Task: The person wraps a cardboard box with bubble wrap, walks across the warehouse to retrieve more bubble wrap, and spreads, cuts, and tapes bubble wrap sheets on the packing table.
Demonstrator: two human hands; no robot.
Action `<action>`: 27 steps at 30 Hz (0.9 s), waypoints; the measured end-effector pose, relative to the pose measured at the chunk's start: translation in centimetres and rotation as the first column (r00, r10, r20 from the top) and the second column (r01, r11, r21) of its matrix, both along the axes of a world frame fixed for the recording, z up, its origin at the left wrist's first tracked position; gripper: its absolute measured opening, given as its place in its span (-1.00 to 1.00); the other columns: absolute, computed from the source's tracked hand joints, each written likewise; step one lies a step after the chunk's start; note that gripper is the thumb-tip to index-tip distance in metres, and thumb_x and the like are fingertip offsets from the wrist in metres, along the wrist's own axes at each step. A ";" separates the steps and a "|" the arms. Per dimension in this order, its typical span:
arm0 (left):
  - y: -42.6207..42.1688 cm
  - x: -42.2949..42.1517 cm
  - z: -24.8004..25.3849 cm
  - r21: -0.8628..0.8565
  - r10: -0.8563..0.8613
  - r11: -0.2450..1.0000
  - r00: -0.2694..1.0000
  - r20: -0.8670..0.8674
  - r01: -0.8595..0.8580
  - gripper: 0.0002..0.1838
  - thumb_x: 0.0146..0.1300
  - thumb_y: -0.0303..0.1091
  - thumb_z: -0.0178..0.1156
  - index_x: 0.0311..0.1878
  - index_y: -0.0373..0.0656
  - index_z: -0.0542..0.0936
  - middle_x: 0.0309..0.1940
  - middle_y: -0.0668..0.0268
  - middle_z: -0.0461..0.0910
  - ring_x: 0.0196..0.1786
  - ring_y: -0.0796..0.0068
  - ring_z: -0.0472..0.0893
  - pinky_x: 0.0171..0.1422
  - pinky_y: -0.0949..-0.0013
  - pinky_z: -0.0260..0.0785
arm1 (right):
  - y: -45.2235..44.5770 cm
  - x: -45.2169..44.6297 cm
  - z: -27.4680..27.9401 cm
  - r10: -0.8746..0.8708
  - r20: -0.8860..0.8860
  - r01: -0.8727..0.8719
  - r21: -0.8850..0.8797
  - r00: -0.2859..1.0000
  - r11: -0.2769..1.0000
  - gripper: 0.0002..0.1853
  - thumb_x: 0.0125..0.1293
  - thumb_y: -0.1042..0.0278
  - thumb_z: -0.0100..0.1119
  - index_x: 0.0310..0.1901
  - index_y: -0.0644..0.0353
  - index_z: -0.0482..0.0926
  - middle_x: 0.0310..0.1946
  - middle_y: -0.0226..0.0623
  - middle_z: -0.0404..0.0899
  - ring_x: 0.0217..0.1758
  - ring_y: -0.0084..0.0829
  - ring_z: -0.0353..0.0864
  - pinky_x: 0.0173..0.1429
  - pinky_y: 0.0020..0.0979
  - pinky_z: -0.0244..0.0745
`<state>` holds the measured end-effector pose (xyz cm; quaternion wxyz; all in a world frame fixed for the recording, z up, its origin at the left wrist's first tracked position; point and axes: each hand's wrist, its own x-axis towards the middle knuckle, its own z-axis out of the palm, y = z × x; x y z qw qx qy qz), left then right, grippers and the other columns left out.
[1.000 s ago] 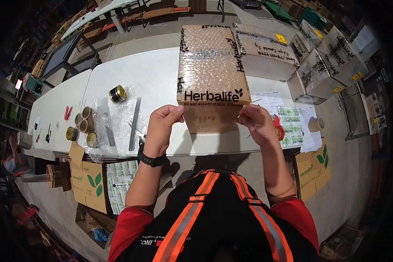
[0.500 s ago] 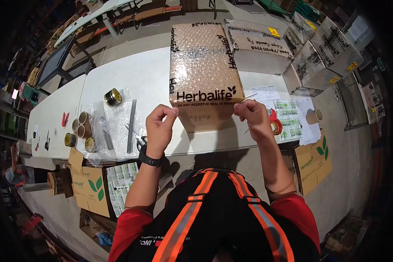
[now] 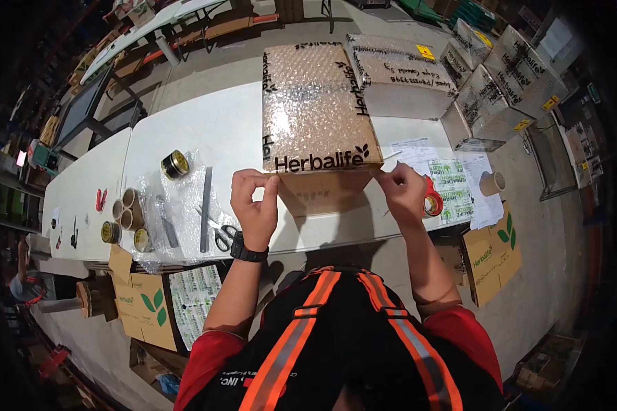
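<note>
A bubble-wrapped cardboard box (image 3: 312, 113) stands on the white table in front of me. A clear strip of packing tape (image 3: 319, 162) with black Herbalife lettering runs along its near top edge. My left hand (image 3: 255, 209) pinches the strip's left end between thumb and fingers at the near left corner. At the near right corner, my right hand (image 3: 403, 193) is closed on the other end. A red tape dispenser (image 3: 432, 198) lies just beyond the right hand. Black-handled scissors (image 3: 223, 235) rest near my left wrist.
Tape rolls (image 3: 175, 165), cardboard cores (image 3: 128, 209) and bubble-wrap scraps (image 3: 185, 226) lie on the left. More wrapped boxes (image 3: 401, 75) stand at the back right. Papers (image 3: 483, 188) and a cardboard core (image 3: 492, 183) are to the right. Open cartons (image 3: 144, 308) sit below the table edge.
The tape's lettering has moved up against the near top edge, and its small lower line no longer shows. My right hand has moved slightly right and down, while both hands keep their pinch.
</note>
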<state>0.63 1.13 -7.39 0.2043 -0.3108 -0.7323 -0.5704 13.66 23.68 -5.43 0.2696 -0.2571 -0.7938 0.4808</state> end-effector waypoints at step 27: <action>5.2 -1.8 -0.7 0.409 -0.494 0.822 0.855 0.161 0.398 -0.13 0.32 0.28 -0.42 0.42 -0.29 -0.21 0.45 0.13 -0.19 0.47 0.26 -0.08 0.48 0.27 -0.24 | 0.4 -5.9 -0.8 0.282 -0.395 -0.281 0.063 0.874 0.958 0.17 0.05 -0.63 -0.33 0.37 0.39 -0.10 0.36 -0.03 0.07 0.44 -0.28 0.01 0.42 -0.38 -0.08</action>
